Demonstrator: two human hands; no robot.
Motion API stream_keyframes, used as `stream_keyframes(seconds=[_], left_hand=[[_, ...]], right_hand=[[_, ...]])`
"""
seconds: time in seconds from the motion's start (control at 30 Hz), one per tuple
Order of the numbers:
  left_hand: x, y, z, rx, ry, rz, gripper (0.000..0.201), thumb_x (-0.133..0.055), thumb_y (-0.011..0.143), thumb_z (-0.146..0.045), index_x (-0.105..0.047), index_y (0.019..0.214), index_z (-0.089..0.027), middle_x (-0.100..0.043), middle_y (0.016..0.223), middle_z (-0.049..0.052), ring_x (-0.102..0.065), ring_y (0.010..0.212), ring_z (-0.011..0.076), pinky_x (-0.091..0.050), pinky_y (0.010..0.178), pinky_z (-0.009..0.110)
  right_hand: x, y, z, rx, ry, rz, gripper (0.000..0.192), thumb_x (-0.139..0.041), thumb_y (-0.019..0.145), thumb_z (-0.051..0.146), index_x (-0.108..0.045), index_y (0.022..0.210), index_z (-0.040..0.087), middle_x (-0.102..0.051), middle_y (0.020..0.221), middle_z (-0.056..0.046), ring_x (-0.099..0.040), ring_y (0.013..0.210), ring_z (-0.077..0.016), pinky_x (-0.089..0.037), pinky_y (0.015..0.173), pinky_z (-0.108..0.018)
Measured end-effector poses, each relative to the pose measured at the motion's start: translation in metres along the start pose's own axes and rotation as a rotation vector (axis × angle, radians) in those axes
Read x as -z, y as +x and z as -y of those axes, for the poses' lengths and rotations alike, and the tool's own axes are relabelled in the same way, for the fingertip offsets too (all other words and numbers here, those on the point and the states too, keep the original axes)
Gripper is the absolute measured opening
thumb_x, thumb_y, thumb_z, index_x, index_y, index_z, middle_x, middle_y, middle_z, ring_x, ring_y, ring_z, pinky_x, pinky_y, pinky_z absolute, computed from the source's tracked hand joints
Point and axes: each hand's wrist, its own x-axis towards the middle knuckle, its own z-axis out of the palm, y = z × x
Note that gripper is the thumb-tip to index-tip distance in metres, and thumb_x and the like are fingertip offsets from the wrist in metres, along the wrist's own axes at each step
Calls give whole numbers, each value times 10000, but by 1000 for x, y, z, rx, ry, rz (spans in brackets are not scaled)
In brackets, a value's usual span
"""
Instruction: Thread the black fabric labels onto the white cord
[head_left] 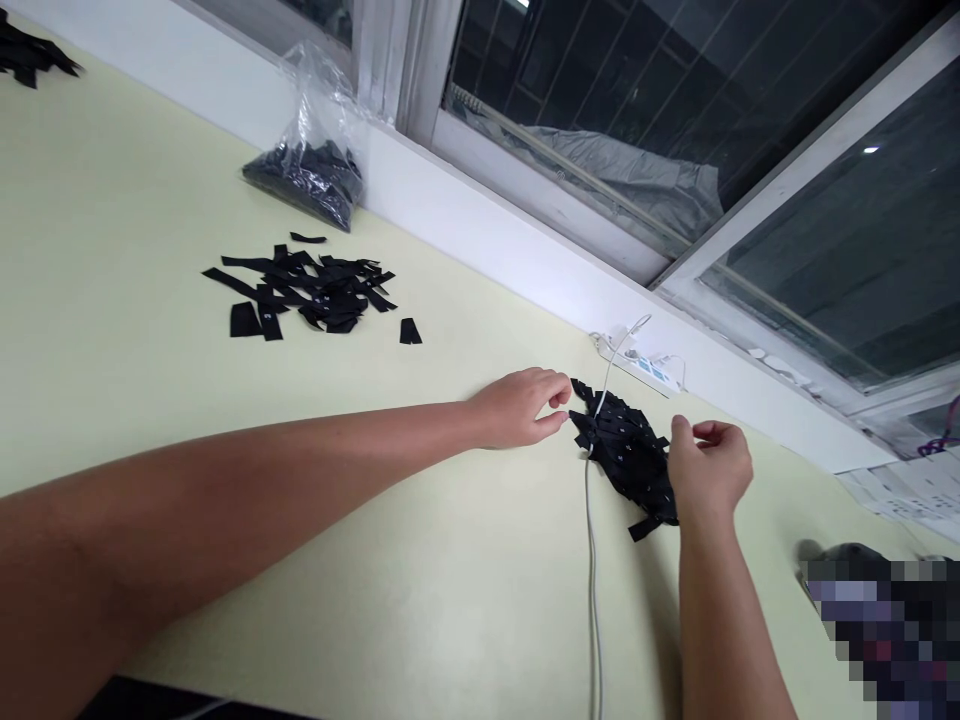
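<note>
A small heap of black fabric labels (626, 450) lies on the pale yellow table (420, 560), between my two hands. My left hand (521, 407) reaches in from the left, its thumb and fingertips pinched together at the heap's left edge. Whether it grips a label I cannot tell. On the right side of the heap my right hand (709, 465) hovers with fingers loosely curled and apart, holding nothing that I can see. A white cable (592, 560) runs across the heap toward me.
A second, looser pile of black labels (315, 290) lies at the far left. Behind it a clear plastic bag of labels (311, 165) leans on the window sill. A white power strip (637, 362) sits by the wall. Paper sheets (911, 490) lie at right.
</note>
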Motion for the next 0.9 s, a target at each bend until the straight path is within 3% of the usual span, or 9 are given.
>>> stream_keyframes(seconds=[0.07, 0.13, 0.27, 0.4, 0.5, 0.57, 0.7, 0.8, 0.9], left_hand=[[-1, -1, -5, 80, 15, -22, 306, -653, 843, -407, -437, 756, -208, -527, 701, -14, -468, 644, 143, -363, 607, 309], [-2, -1, -14, 135, 3, 2, 487, -690, 801, -496, -333, 629, -213, -396, 557, -38, -364, 546, 122, -291, 538, 305], [11, 5, -25, 161, 29, 112, 434, -539, 893, -278, -302, 537, -202, -372, 507, -14, -337, 492, 115, -296, 506, 302], [77, 8, -5, 397, 410, 51, 104, -608, 843, -235, -580, 770, -165, -604, 741, 67, -578, 704, 199, -445, 642, 310], [131, -5, 20, 690, 651, -23, 261, -689, 798, -300, -632, 998, -142, -657, 1006, 137, -618, 981, 285, -491, 840, 356], [151, -19, 35, 794, 666, -8, 270, -708, 790, -310, -649, 983, -130, -659, 1044, 164, -606, 1053, 320, -479, 907, 377], [152, -36, 54, 825, 617, 18, 18, -665, 789, -145, -660, 791, -128, -677, 914, 157, -601, 1013, 301, -461, 914, 381], [140, -33, 54, 777, 610, 0, 70, -614, 787, -106, -650, 741, -145, -682, 895, 144, -603, 945, 282, -461, 879, 384], [116, -23, 37, 609, 507, -87, 121, -557, 842, -156, -676, 820, -166, -699, 923, 106, -606, 889, 233, -461, 835, 338]], right_hand=[[-5, -13, 9, -42, 85, 2, 391, -649, 748, 412, -309, 619, 267, -349, 556, 47, -326, 511, -143, -346, 558, -351], [-9, -28, 17, -51, 209, -10, 462, -614, 768, 359, -193, 602, 267, -178, 557, 60, -184, 510, -121, -245, 498, -329], [-16, -54, 30, 44, 287, 58, 456, -568, 803, 328, -169, 592, 263, -142, 581, 47, -159, 539, -122, -225, 499, -322], [-19, -65, 34, 139, 238, 186, 499, -589, 810, 392, -164, 586, 256, -157, 555, 51, -186, 531, -120, -240, 503, -318], [-18, -64, 36, 183, 239, 206, 498, -588, 812, 401, -168, 591, 254, -162, 543, 55, -192, 528, -118, -248, 507, -311], [-16, -63, 38, 203, 249, 207, 496, -586, 816, 401, -171, 589, 251, -165, 536, 58, -195, 523, -115, -248, 507, -306], [-16, -60, 39, 251, 280, 240, 493, -575, 831, 387, -172, 587, 245, -172, 537, 60, -197, 527, -110, -244, 513, -298], [-18, -59, 38, 267, 301, 261, 505, -580, 842, 385, -167, 590, 239, -172, 536, 64, -195, 529, -107, -247, 517, -293], [-19, -62, 42, 258, 340, 300, 495, -624, 845, 424, -249, 584, 232, -241, 522, 71, -244, 513, -100, -275, 513, -280]])
